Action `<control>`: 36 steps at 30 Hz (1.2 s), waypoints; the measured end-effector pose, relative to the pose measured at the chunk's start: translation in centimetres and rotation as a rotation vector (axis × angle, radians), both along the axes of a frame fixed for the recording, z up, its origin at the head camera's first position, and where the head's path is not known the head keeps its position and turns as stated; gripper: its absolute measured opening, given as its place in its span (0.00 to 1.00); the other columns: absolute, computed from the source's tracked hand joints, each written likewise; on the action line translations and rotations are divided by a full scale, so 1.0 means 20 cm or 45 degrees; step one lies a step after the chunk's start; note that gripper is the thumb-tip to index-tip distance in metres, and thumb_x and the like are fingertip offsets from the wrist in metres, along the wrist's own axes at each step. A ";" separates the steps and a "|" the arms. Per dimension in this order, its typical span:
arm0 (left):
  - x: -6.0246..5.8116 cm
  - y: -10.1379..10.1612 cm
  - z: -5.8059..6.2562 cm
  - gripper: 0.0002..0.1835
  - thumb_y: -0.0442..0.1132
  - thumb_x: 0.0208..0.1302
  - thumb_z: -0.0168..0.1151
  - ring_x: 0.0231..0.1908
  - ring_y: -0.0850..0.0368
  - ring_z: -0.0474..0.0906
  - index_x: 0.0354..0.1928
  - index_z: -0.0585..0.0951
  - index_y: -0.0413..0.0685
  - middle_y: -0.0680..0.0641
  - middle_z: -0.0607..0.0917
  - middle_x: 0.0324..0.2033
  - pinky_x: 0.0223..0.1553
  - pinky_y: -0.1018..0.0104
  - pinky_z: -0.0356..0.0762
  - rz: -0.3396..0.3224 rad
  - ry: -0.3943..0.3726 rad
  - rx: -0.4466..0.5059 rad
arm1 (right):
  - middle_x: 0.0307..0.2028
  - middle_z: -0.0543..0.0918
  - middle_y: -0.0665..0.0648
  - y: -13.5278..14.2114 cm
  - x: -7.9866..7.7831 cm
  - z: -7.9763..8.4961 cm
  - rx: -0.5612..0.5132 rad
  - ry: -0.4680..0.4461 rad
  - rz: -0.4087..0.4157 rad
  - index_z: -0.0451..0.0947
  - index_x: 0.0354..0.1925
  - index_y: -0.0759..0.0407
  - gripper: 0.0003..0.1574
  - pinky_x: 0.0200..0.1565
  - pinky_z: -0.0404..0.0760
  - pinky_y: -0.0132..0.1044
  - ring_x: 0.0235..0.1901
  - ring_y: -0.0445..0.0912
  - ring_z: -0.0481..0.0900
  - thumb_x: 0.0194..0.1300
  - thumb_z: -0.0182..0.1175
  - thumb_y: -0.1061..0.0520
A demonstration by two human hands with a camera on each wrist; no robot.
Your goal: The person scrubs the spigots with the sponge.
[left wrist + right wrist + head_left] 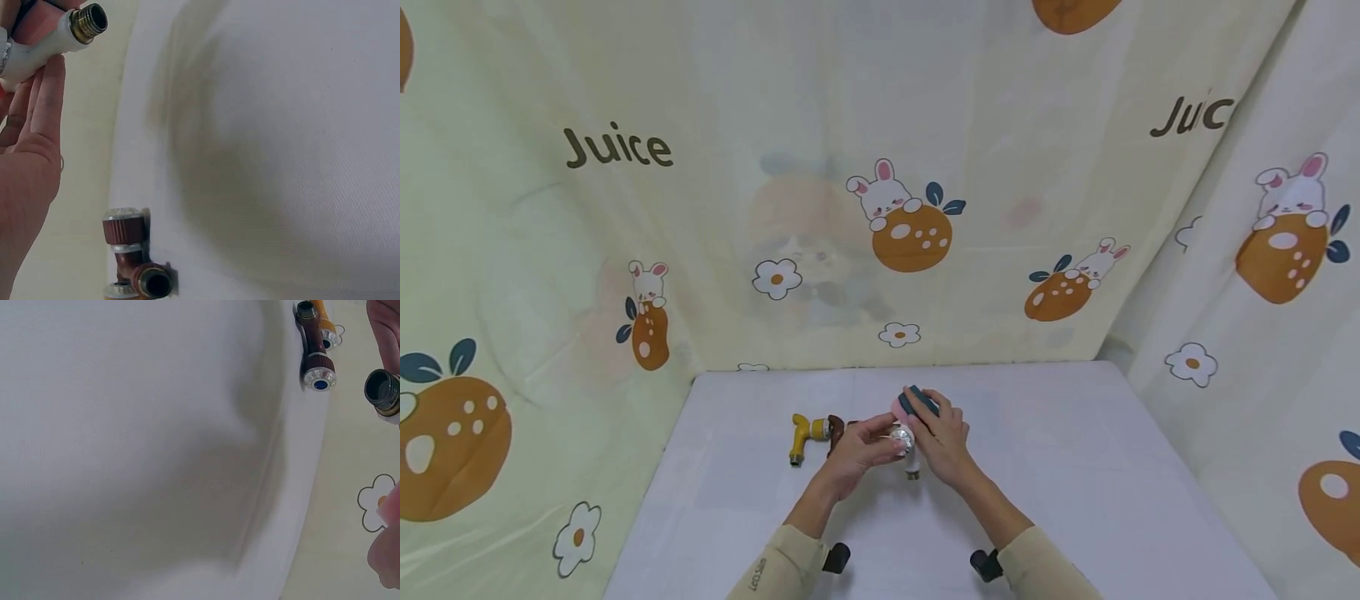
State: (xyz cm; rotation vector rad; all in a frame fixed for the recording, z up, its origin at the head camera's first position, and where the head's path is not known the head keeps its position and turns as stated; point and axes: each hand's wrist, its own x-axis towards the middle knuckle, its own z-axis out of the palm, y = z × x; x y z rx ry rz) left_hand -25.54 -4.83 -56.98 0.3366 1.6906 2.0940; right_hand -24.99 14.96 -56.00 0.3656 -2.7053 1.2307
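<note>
My left hand holds a white pipe valve up over the table, its shiny round knob facing the head camera and its threaded brass end pointing down. In my right hand is a sponge, dark on one side and pink on the other, gripped against the far side of the valve. In the left wrist view, straight fingers support the white valve body from beneath. Only the threaded mouth and a bit of pink sponge enter the right wrist view.
Left of the hands, a yellow valve and a brown valve with a ribbed collar lie side by side on the white table. A printed curtain hangs along the back and sides.
</note>
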 end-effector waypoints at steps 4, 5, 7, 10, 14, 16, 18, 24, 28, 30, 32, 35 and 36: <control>0.00 0.00 -0.01 0.33 0.40 0.64 0.75 0.54 0.56 0.84 0.72 0.76 0.52 0.45 0.85 0.58 0.58 0.60 0.85 -0.003 0.013 -0.057 | 0.77 0.59 0.63 0.00 -0.01 -0.01 -0.013 -0.029 -0.022 0.61 0.80 0.35 0.32 0.53 0.58 0.53 0.59 0.58 0.61 0.83 0.44 0.37; 0.00 -0.01 -0.01 0.35 0.40 0.64 0.75 0.54 0.55 0.84 0.73 0.75 0.53 0.45 0.85 0.58 0.58 0.60 0.85 -0.004 0.015 -0.066 | 0.77 0.60 0.65 0.00 -0.01 -0.02 -0.022 -0.030 -0.026 0.60 0.80 0.37 0.33 0.54 0.58 0.55 0.59 0.59 0.61 0.83 0.44 0.38; 0.01 -0.01 -0.02 0.39 0.40 0.63 0.76 0.55 0.54 0.84 0.76 0.71 0.55 0.45 0.85 0.59 0.58 0.61 0.84 -0.003 0.014 -0.083 | 0.76 0.62 0.67 0.01 -0.01 -0.03 -0.041 -0.019 -0.043 0.60 0.80 0.40 0.33 0.56 0.59 0.58 0.61 0.62 0.63 0.83 0.44 0.40; 0.01 -0.02 -0.03 0.49 0.39 0.61 0.78 0.57 0.53 0.84 0.80 0.62 0.59 0.44 0.84 0.61 0.59 0.61 0.84 0.027 0.013 -0.090 | 0.74 0.64 0.69 0.02 0.00 -0.04 -0.102 0.026 -0.084 0.61 0.80 0.48 0.34 0.58 0.61 0.63 0.64 0.65 0.63 0.83 0.45 0.44; 0.01 -0.05 -0.02 0.54 0.38 0.59 0.79 0.60 0.51 0.83 0.82 0.57 0.65 0.43 0.82 0.63 0.59 0.61 0.84 0.115 0.011 -0.068 | 0.74 0.64 0.67 0.02 0.05 -0.03 -0.237 0.091 -0.075 0.61 0.80 0.51 0.34 0.62 0.62 0.65 0.68 0.64 0.62 0.83 0.47 0.46; 0.00 -0.06 -0.01 0.52 0.38 0.59 0.79 0.60 0.51 0.83 0.80 0.60 0.66 0.42 0.80 0.63 0.59 0.61 0.84 0.146 0.009 -0.057 | 0.75 0.64 0.66 0.01 0.08 -0.02 -0.281 0.118 -0.031 0.60 0.80 0.50 0.33 0.64 0.62 0.66 0.70 0.63 0.61 0.83 0.47 0.47; 0.00 -0.07 -0.01 0.49 0.37 0.59 0.78 0.60 0.51 0.83 0.79 0.63 0.65 0.42 0.79 0.63 0.58 0.61 0.84 0.163 0.019 -0.053 | 0.75 0.63 0.64 0.00 0.12 -0.01 -0.279 0.147 0.017 0.60 0.80 0.48 0.33 0.64 0.63 0.65 0.70 0.61 0.60 0.83 0.47 0.49; -0.02 -0.08 -0.01 0.46 0.30 0.60 0.75 0.59 0.52 0.85 0.78 0.63 0.57 0.40 0.81 0.63 0.55 0.61 0.86 0.172 0.030 0.040 | 0.75 0.63 0.64 -0.05 0.18 -0.01 -0.161 0.322 0.165 0.62 0.79 0.49 0.34 0.57 0.65 0.57 0.66 0.59 0.62 0.80 0.51 0.54; -0.02 -0.07 -0.01 0.47 0.28 0.61 0.74 0.57 0.54 0.86 0.78 0.64 0.56 0.42 0.84 0.62 0.55 0.61 0.86 0.129 0.024 0.090 | 0.74 0.65 0.67 -0.08 0.20 0.00 -0.125 0.398 0.191 0.63 0.79 0.52 0.34 0.55 0.64 0.53 0.61 0.58 0.65 0.79 0.52 0.58; -0.01 -0.06 0.00 0.48 0.28 0.60 0.75 0.58 0.54 0.86 0.79 0.63 0.56 0.42 0.84 0.63 0.56 0.61 0.85 0.105 0.034 0.094 | 0.73 0.66 0.67 -0.08 0.19 0.00 -0.128 0.395 0.173 0.63 0.79 0.52 0.34 0.54 0.63 0.52 0.59 0.58 0.65 0.79 0.52 0.58; -0.01 -0.05 0.01 0.49 0.29 0.59 0.76 0.59 0.53 0.85 0.79 0.63 0.56 0.42 0.84 0.63 0.56 0.61 0.85 0.086 0.045 0.090 | 0.73 0.66 0.67 -0.08 0.19 0.01 -0.132 0.367 0.148 0.64 0.79 0.51 0.34 0.53 0.62 0.51 0.58 0.57 0.65 0.79 0.52 0.57; 0.00 -0.05 0.02 0.51 0.30 0.57 0.78 0.61 0.51 0.84 0.79 0.63 0.58 0.43 0.83 0.64 0.57 0.61 0.84 0.077 0.057 0.063 | 0.74 0.66 0.67 -0.09 0.19 0.02 -0.132 0.302 0.115 0.64 0.79 0.48 0.33 0.52 0.61 0.51 0.57 0.57 0.64 0.80 0.51 0.55; 0.00 -0.04 0.02 0.51 0.31 0.57 0.79 0.61 0.51 0.84 0.79 0.63 0.58 0.43 0.83 0.64 0.58 0.61 0.84 0.078 0.063 0.047 | 0.74 0.66 0.66 -0.09 0.19 0.02 -0.126 0.278 0.100 0.64 0.79 0.47 0.32 0.52 0.61 0.50 0.57 0.57 0.64 0.80 0.51 0.53</control>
